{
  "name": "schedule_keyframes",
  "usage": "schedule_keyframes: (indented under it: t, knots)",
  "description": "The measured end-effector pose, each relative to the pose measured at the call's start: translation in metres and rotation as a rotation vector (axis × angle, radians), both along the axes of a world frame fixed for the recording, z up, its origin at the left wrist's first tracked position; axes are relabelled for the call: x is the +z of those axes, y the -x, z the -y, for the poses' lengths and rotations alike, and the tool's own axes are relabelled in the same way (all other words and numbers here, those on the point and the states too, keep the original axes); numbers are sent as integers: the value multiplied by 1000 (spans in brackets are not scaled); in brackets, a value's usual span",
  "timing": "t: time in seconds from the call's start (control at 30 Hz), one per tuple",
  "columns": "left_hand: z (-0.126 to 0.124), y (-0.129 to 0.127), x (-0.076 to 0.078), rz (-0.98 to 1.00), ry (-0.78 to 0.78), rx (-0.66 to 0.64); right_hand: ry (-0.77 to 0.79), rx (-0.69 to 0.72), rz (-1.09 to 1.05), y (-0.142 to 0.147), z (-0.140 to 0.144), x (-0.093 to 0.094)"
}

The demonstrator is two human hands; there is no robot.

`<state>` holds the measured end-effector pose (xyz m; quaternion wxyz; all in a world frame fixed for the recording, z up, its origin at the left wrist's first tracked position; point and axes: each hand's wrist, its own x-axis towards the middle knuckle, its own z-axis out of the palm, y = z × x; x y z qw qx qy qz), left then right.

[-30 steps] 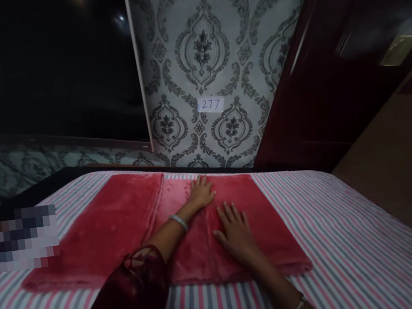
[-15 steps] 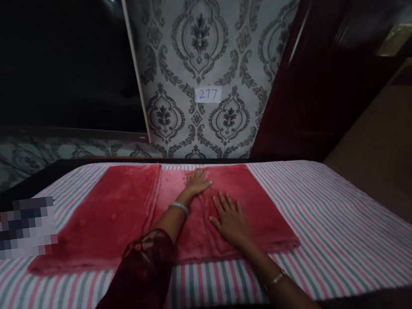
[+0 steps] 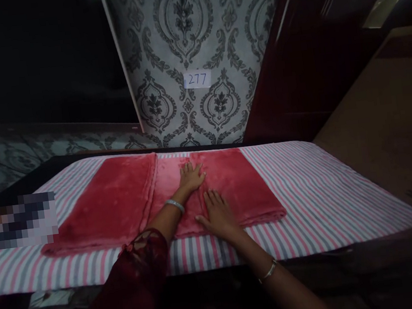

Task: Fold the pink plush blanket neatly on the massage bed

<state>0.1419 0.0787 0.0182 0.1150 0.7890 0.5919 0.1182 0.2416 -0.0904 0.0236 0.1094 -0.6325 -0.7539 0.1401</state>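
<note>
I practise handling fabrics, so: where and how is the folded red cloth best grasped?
The folded red cloth is probably best held by its left panel's near edge, from the person's side: this thick edge faces the person, clear of left hand and right hand.

Dim overall — faint glare on maroon panel (image 3: 310,56); bottom murky — left patch (image 3: 20,221) pixelated.

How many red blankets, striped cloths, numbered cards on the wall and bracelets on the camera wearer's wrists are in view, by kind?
Folded red plush blanket: 1
Striped cloth: 1
Wall card reading 277: 1
Bracelets, one on each wrist: 2
Total: 5
</note>
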Motion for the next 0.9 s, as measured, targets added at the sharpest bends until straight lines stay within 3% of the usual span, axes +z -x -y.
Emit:
schedule_keyframes:
  t: [0.2,0.4,0.53,0.63,0.77,0.9]
  knots:
    - [-7,1,3,49,-39,46,-89,2,-23,2,19,-10]
    - [-30,-7,19,138,-42,123,-151,-8,-88,7,7,-2]
    - [-34,-7,17,186,-98,148,-199,-23,-152,12,4,-6]
    - [-34,-4,16,172,-88,163,-215,45,-141,14,10,-11]
    - [-32,-10,27,125,-131,156,-194,124,-257,-1,11,7]
    - [-27,-26,32,55,-167,-6,-235,-28,-136,-23,-11,26]
